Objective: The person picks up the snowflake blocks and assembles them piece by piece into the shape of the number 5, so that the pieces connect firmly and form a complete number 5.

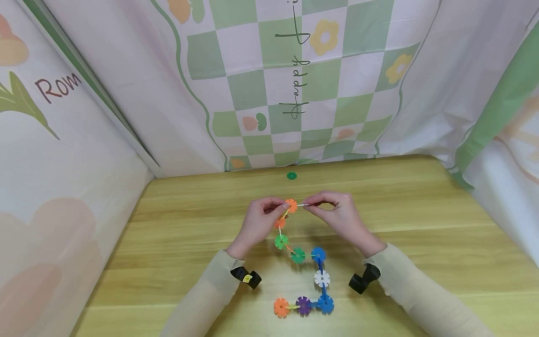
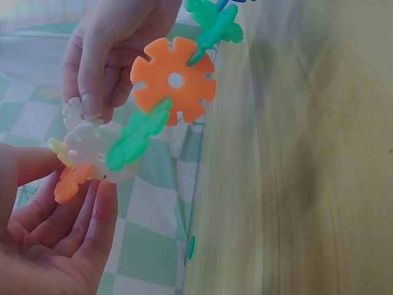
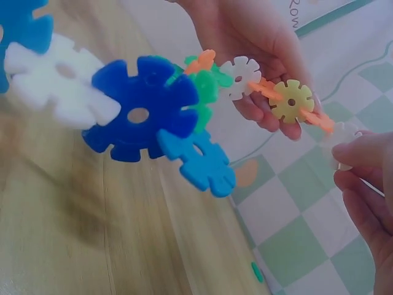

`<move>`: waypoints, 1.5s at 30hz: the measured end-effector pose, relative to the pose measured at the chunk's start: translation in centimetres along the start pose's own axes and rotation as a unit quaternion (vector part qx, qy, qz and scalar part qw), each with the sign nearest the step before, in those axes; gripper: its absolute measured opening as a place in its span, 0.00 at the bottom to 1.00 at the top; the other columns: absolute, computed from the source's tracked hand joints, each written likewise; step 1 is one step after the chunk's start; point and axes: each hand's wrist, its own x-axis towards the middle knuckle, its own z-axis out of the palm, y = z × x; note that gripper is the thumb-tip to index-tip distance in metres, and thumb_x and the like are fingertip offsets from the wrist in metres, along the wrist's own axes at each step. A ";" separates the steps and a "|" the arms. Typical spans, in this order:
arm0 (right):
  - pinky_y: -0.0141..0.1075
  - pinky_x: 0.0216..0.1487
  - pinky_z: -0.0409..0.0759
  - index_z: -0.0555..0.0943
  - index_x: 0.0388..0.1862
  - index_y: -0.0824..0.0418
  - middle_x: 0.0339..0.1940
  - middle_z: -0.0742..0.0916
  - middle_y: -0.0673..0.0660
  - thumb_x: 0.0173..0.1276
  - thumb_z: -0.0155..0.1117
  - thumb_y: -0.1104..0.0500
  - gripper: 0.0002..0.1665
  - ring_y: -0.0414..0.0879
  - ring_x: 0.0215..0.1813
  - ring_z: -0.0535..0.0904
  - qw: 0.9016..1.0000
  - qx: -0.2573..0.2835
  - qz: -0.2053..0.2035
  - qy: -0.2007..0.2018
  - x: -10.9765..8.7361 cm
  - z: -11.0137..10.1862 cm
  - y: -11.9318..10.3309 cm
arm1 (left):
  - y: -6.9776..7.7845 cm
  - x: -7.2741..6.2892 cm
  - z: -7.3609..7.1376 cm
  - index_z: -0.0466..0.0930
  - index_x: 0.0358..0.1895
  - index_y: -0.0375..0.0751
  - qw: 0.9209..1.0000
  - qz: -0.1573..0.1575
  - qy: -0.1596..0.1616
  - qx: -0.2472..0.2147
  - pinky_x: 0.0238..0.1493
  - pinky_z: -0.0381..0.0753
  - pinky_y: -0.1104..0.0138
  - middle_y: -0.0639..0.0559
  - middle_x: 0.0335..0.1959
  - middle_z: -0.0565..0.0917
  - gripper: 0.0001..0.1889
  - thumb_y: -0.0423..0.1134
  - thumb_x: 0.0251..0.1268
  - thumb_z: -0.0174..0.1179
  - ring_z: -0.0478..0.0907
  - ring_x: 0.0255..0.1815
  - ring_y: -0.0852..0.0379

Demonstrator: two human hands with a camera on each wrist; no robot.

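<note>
Slotted plastic snowflake discs are joined edge to edge into a bent chain. Its far end lies between the hands, above the wooden table. My left hand (image 1: 260, 222) pinches the orange disc (image 1: 291, 205) near that end, thumb across its edge. From the right, my right hand (image 1: 342, 217) pinches a white disc (image 3: 345, 145) between thumb and fingertips, its rim right at the orange one. A yellow disc (image 3: 291, 102) follows the orange one. Further along are a green disc (image 1: 281, 241), a dark blue disc (image 3: 139, 110), a purple disc (image 1: 303, 305) and an orange end disc (image 1: 281, 307).
One loose green disc (image 1: 292, 176) lies at the back of the wooden table (image 1: 189, 224). Behind it hangs a checked green-and-white curtain (image 1: 282, 84), with another printed cloth (image 1: 63, 187) at the left. Each wrist wears a black camera mount (image 1: 364, 279).
</note>
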 end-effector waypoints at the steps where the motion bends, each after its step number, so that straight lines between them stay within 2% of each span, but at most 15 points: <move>1: 0.32 0.45 0.84 0.90 0.38 0.58 0.40 0.91 0.50 0.64 0.73 0.71 0.09 0.45 0.43 0.87 1.000 -0.002 -0.001 0.001 0.0 0.1 0.0 | 0.2 -0.1 0.0 0.87 0.48 0.36 1.000 0.000 0.000 0.000 0.44 0.83 0.49 0.45 0.41 0.87 0.09 0.36 0.76 0.61 0.83 0.38 0.48; 4: 0.31 0.45 0.84 0.90 0.37 0.60 0.39 0.91 0.52 0.62 0.73 0.73 0.09 0.46 0.42 0.87 1.000 -0.008 -0.006 0.005 0.0 0.2 -0.3 | 1.5 -0.5 0.0 0.87 0.46 0.32 1.000 0.003 0.003 0.001 0.45 0.83 0.48 0.42 0.40 0.87 0.08 0.33 0.75 0.61 0.83 0.38 0.46; 8: 0.32 0.44 0.84 0.89 0.35 0.65 0.37 0.91 0.57 0.60 0.73 0.76 0.09 0.50 0.40 0.87 1.000 -0.018 -0.008 0.010 0.1 0.5 -0.7 | 2.9 -1.0 0.2 0.86 0.45 0.31 1.000 0.016 0.014 0.004 0.40 0.83 0.60 0.42 0.38 0.87 0.08 0.33 0.75 0.60 0.84 0.38 0.41; 12: 0.39 0.45 0.85 0.90 0.35 0.63 0.37 0.91 0.55 0.61 0.73 0.75 0.08 0.48 0.40 0.88 0.999 -0.033 -0.006 0.011 0.2 0.5 -0.9 | 3.2 -1.0 0.6 0.86 0.45 0.29 1.000 0.022 0.021 -0.006 0.33 0.80 0.70 0.37 0.36 0.87 0.08 0.31 0.75 0.60 0.83 0.38 0.32; 14: 0.41 0.45 0.85 0.90 0.35 0.60 0.37 0.91 0.52 0.62 0.74 0.72 0.08 0.46 0.40 0.88 0.999 -0.034 -0.003 0.009 0.2 0.5 -0.7 | 3.2 -0.9 0.6 0.86 0.44 0.28 1.000 0.019 0.022 -0.009 0.32 0.78 0.72 0.36 0.36 0.87 0.07 0.31 0.75 0.60 0.83 0.37 0.34; 16: 0.45 0.46 0.85 0.91 0.36 0.58 0.37 0.91 0.49 0.63 0.75 0.70 0.08 0.44 0.41 0.87 0.999 -0.033 0.000 0.003 0.3 0.4 -0.5 | 3.1 -0.8 0.6 0.85 0.45 0.29 1.000 0.013 0.019 -0.011 0.32 0.78 0.72 0.36 0.36 0.87 0.07 0.31 0.75 0.60 0.84 0.36 0.40; 19: 0.48 0.48 0.85 0.90 0.44 0.57 0.42 0.91 0.49 0.62 0.77 0.66 0.11 0.45 0.45 0.87 0.998 -0.051 0.011 -0.030 0.4 0.2 -0.2 | 2.9 -0.8 0.3 0.86 0.45 0.30 1.000 0.009 0.009 -0.008 0.35 0.80 0.69 0.38 0.38 0.87 0.08 0.32 0.75 0.60 0.84 0.36 0.48; 21: 0.52 0.52 0.83 0.88 0.52 0.60 0.47 0.90 0.54 0.62 0.77 0.66 0.18 0.50 0.49 0.86 0.996 -0.062 0.029 -0.061 0.9 -0.2 0.4 | 2.9 -0.9 0.0 0.86 0.46 0.31 1.000 0.005 0.002 -0.010 0.38 0.82 0.64 0.40 0.38 0.87 0.08 0.33 0.75 0.60 0.84 0.36 0.49; 24: 0.56 0.58 0.79 0.82 0.62 0.63 0.56 0.87 0.61 0.62 0.77 0.65 0.28 0.58 0.56 0.83 0.990 -0.066 0.084 -0.091 2.3 -0.9 2.1 | 2.8 -0.9 -0.4 0.86 0.46 0.32 1.000 -0.001 0.001 -0.011 0.41 0.84 0.55 0.42 0.38 0.87 0.08 0.34 0.75 0.60 0.84 0.36 0.50; 26: 0.56 0.61 0.77 0.80 0.64 0.63 0.59 0.85 0.63 0.65 0.75 0.63 0.28 0.59 0.58 0.81 0.986 -0.063 0.124 -0.089 3.7 -1.2 3.9 | 2.8 -1.0 -0.6 0.86 0.46 0.32 1.000 -0.005 0.003 -0.015 0.41 0.83 0.51 0.42 0.38 0.87 0.08 0.34 0.75 0.61 0.83 0.35 0.51; 30: 0.51 0.62 0.77 0.80 0.64 0.65 0.61 0.84 0.62 0.67 0.75 0.57 0.28 0.58 0.60 0.80 0.978 -0.080 0.175 -0.083 6.4 -1.0 7.4 | 2.8 -1.2 -0.6 0.86 0.46 0.32 1.000 0.001 0.001 -0.014 0.41 0.83 0.53 0.42 0.37 0.88 0.08 0.33 0.75 0.60 0.84 0.35 0.50; 34: 0.51 0.62 0.77 0.79 0.64 0.68 0.61 0.83 0.65 0.67 0.75 0.56 0.30 0.60 0.61 0.78 0.972 -0.097 0.194 -0.093 8.6 0.0 10.1 | 2.1 -1.1 -0.4 0.86 0.46 0.30 1.000 0.010 -0.012 -0.011 0.40 0.84 0.57 0.41 0.37 0.88 0.08 0.32 0.76 0.60 0.84 0.36 0.46; 36: 0.52 0.63 0.76 0.78 0.65 0.68 0.62 0.82 0.66 0.67 0.75 0.56 0.31 0.61 0.62 0.77 0.970 -0.097 0.201 -0.094 9.5 0.5 10.8 | 1.2 -0.9 -0.2 0.86 0.46 0.31 1.000 0.010 -0.012 -0.010 0.40 0.83 0.59 0.42 0.38 0.88 0.08 0.32 0.76 0.60 0.84 0.36 0.47; 41: 0.55 0.64 0.74 0.76 0.67 0.68 0.62 0.81 0.66 0.67 0.75 0.54 0.34 0.61 0.61 0.77 0.964 -0.085 0.236 -0.090 11.0 2.2 11.5 | -1.0 -0.2 -0.2 0.87 0.46 0.38 1.000 0.005 0.008 -0.004 0.38 0.82 0.65 0.50 0.38 0.88 0.07 0.36 0.75 0.62 0.83 0.35 0.56; 45: 0.55 0.62 0.76 0.78 0.63 0.70 0.58 0.83 0.67 0.68 0.73 0.55 0.31 0.61 0.58 0.79 0.962 -0.118 0.231 -0.090 11.7 3.4 11.7 | -1.4 0.1 -0.6 0.88 0.46 0.41 1.000 0.013 0.010 0.003 0.38 0.82 0.66 0.52 0.37 0.88 0.07 0.39 0.74 0.63 0.82 0.35 0.58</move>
